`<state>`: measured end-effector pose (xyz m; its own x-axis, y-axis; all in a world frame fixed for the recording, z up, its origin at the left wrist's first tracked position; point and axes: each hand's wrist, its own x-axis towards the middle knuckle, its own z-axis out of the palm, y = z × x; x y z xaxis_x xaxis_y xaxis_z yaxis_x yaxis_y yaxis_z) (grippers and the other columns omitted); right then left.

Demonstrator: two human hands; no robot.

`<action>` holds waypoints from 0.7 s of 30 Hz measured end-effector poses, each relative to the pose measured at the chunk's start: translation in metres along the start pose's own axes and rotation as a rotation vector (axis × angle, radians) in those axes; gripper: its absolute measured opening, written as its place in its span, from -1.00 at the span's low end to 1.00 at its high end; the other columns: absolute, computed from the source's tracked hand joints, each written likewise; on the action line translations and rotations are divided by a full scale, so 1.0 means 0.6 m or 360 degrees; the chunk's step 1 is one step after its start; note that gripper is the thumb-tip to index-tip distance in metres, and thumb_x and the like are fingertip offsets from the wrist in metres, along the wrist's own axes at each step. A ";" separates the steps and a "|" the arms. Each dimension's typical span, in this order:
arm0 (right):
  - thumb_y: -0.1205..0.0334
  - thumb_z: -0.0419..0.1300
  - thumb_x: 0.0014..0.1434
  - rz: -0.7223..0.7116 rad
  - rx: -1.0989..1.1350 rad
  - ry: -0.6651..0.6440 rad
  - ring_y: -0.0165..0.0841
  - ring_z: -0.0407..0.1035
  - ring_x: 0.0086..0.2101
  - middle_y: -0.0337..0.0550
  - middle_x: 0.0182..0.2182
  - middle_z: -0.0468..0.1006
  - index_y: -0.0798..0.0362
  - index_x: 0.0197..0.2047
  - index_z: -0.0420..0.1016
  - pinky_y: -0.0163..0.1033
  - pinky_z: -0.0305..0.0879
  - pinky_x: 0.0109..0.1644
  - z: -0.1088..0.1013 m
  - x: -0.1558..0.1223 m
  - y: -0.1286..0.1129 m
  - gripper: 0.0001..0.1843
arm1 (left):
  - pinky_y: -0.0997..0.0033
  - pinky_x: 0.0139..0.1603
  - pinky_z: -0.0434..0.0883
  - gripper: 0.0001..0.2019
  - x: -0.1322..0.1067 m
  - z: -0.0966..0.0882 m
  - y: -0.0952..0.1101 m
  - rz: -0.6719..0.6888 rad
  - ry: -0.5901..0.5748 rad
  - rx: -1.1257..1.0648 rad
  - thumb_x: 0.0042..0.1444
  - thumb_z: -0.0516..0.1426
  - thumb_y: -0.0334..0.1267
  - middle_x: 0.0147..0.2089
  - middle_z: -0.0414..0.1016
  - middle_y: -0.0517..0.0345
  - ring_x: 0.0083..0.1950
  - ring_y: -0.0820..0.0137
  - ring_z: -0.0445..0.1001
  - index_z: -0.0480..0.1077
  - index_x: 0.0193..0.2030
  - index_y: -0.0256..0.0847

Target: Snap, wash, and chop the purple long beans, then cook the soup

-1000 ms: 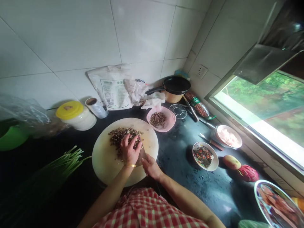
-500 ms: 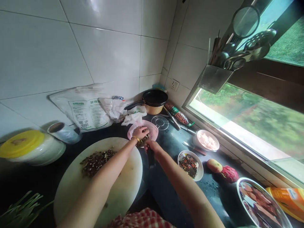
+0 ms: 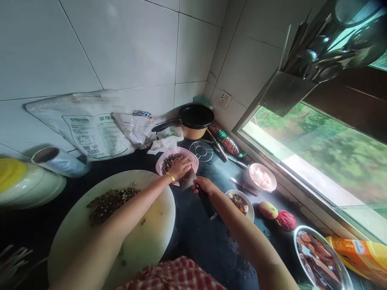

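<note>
My left hand (image 3: 180, 167) lies over the pink colander (image 3: 195, 155), fingers stretched out at the cleaver's blade. Chopped dark brown and pale bits (image 3: 169, 162) are in the colander beneath and beside it. My right hand (image 3: 205, 186) grips the black handle of a cleaver (image 3: 187, 181), whose broad blade is tilted at the colander's near right rim. Close by on the left is a round white cutting board (image 3: 151, 233) bearing a heap of similar chopped bits (image 3: 113, 203), partly hidden by my left forearm.
Behind the colander stand a black frying pan (image 3: 196, 116) and white bags (image 3: 99, 133). A bowl of dark seasoning (image 3: 238, 203), a bowl of pale pink food (image 3: 261, 177), a knife (image 3: 244, 186), a dragon fruit (image 3: 286, 220) and a metal basin of meat (image 3: 317, 257) are on the right.
Chopped bits lie spread in the colander, where my left hand held some before. The cleaver's blade has come up to my left hand and is visible. The view has shifted slightly.
</note>
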<state>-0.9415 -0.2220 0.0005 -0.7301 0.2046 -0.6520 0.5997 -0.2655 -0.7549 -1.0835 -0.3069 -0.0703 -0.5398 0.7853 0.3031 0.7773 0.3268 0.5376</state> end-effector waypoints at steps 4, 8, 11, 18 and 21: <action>0.30 0.01 -0.03 -0.0044 -0.0126 -0.0090 -0.54 0.11 -0.76 -0.42 -0.70 0.25 0.04 -0.40 0.12 -0.43 0.10 -0.73 -0.018 -0.038 0.043 -0.92 | 0.20 0.23 0.14 -0.62 -0.023 -0.056 -0.048 -0.0089 0.0336 -0.0048 0.21 -0.16 -0.22 0.09 0.36 0.02 0.16 0.33 0.25 0.37 0.03 -0.17; 0.15 0.02 0.00 -0.0320 -0.0300 -0.0037 -0.55 0.13 -0.76 -0.44 -0.68 0.25 0.03 -0.42 0.11 -0.44 0.06 -0.74 0.005 -0.058 0.113 -0.84 | 0.21 0.25 0.14 -0.59 -0.147 -0.147 -0.130 -0.0212 0.0555 0.0007 0.23 -0.18 -0.11 0.09 0.36 0.04 0.17 0.34 0.25 0.36 0.03 -0.19; 0.10 -0.01 0.04 -0.0334 -0.0370 -0.0042 -0.58 0.06 -0.78 -0.46 -0.68 0.21 0.02 -0.43 0.10 -0.45 -0.01 -0.76 0.045 -0.054 0.169 -0.82 | 0.16 0.27 0.10 -0.54 -0.294 -0.204 -0.187 -0.0425 0.0630 0.0179 0.24 -0.24 -0.07 0.07 0.38 0.06 0.19 0.33 0.23 0.35 0.03 -0.19; 0.14 -0.03 0.10 -0.0285 -0.0643 0.0093 -0.57 0.02 -0.79 -0.47 -0.73 0.14 0.01 -0.45 0.06 -0.44 -0.07 -0.76 0.116 -0.025 0.218 -0.83 | 0.03 0.16 0.19 -0.45 -0.490 -0.199 -0.222 -0.0808 0.0653 0.0397 0.19 -0.26 0.02 0.02 0.41 -0.10 0.14 0.19 0.27 0.39 -0.02 -0.24; 0.12 -0.06 0.12 -0.0229 -0.0598 0.0088 -0.57 0.01 -0.81 -0.50 -0.75 0.11 0.00 -0.43 0.05 -0.44 -0.04 -0.77 0.144 -0.020 0.207 -0.82 | 0.07 0.17 0.16 -0.49 -0.467 -0.168 -0.206 -0.0819 0.0631 0.0400 0.19 -0.24 -0.01 0.02 0.41 -0.04 0.13 0.22 0.27 0.38 0.01 -0.18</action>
<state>-0.8865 -0.3390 -0.0792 -0.8027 0.2679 -0.5329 0.5782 0.1304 -0.8054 -1.0613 -0.6203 -0.1423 -0.8997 0.2623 0.3490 0.4165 0.7552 0.5062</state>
